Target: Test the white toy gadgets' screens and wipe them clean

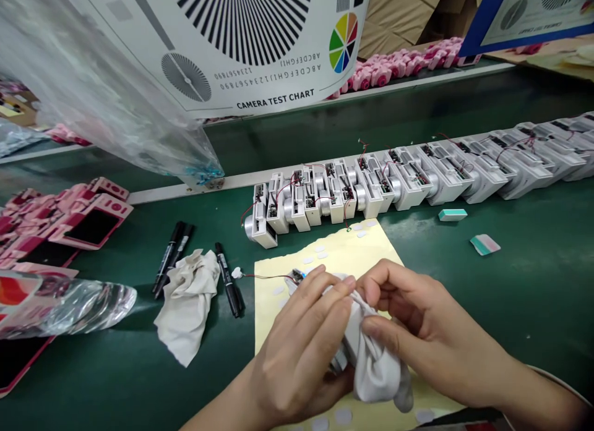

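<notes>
Head view, then: what's going on up close?

Both hands are closed around a white cloth [371,369]. The left hand [297,350] curls over it from the near side, and the right hand [417,320] pinches it between thumb and fingers.

And the piece they're working on?

A small white module [294,281] sits inside the cloth between the two hands, mostly hidden. Its metal lens barrel [338,360] shows low down, and a thin red lead [264,276] runs off to the left across a yellow sheet [273,313].

What step would you call that?

Wiping the module down, I'd judge. The next move calls for keeping that lead clear of the fingers.

What's beyond them?

White dots [320,248] on the sheet, a black marker [227,279] and a crumpled rag [185,307] to the left, then a long row of similar modules [352,190] on the green bench [533,295], and a camera test chart [260,47] at the back
</notes>
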`<state>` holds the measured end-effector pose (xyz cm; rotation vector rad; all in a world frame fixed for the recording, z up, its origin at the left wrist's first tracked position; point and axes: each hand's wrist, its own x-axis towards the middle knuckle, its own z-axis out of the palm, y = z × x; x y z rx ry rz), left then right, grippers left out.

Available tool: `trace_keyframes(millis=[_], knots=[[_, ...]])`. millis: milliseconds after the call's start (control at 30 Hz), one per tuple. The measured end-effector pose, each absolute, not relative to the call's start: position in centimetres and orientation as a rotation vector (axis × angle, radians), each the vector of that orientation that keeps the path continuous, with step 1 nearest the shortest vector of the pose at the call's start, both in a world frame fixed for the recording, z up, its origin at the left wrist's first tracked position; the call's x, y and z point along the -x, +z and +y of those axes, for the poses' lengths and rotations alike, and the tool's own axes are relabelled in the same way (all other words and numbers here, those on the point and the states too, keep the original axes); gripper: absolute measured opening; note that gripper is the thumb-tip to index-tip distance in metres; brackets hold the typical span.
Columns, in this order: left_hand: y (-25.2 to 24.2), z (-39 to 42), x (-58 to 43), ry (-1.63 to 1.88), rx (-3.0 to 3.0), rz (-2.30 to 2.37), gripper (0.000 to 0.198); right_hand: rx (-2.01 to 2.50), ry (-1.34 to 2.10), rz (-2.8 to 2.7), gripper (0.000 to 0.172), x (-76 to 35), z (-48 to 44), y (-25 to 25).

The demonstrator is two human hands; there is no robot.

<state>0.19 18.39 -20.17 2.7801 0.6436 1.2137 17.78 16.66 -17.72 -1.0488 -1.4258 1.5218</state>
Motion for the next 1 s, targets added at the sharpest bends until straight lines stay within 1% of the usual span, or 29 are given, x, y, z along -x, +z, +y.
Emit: trace_keyframes(millis=[100,200,367,533,700,767,900,1000], knots=[[-20.0,18.5,0.0,1.236,-2.765,0.684,0.043,1.052,1.555,-1.459,0.015,-17.8,16.7,-17.7],[-20.2,18.8,0.2,1.204,-2.844,0.611,0.041,1.059,1.5,-1.398,0.015,-17.5,16.7,-17.9],[-20.5,18.8,0.0,1.201,-2.85,0.538,0.042,1.068,1.425,-1.351,0.01,-17.2,16.5,-18.2],[-19.5,19.0,0.6,1.169,-2.764,0.7,0.05,1.058,1.579,-1.459,0.014,-17.5,16.6,-17.6],[-18.3,19.6,1.5,1.358,-2.692,0.7,0.055,0.959,1.697,-1.399,0.013,-18.1,17.1,-17.2],[-18.3,19.8,1.6,1.391,-2.673,0.662,0.056,0.963,1.631,-1.332,0.011,-18.7,17.4,-17.4],[-18.3,19.9,1.5,1.412,-2.685,0.594,0.052,1.027,1.349,-1.219,0.013,-20.0,18.1,-17.7],[-18.3,19.8,1.3,1.362,-2.724,0.578,0.052,1.008,1.29,-1.196,0.011,-20.3,18.1,-17.7]])
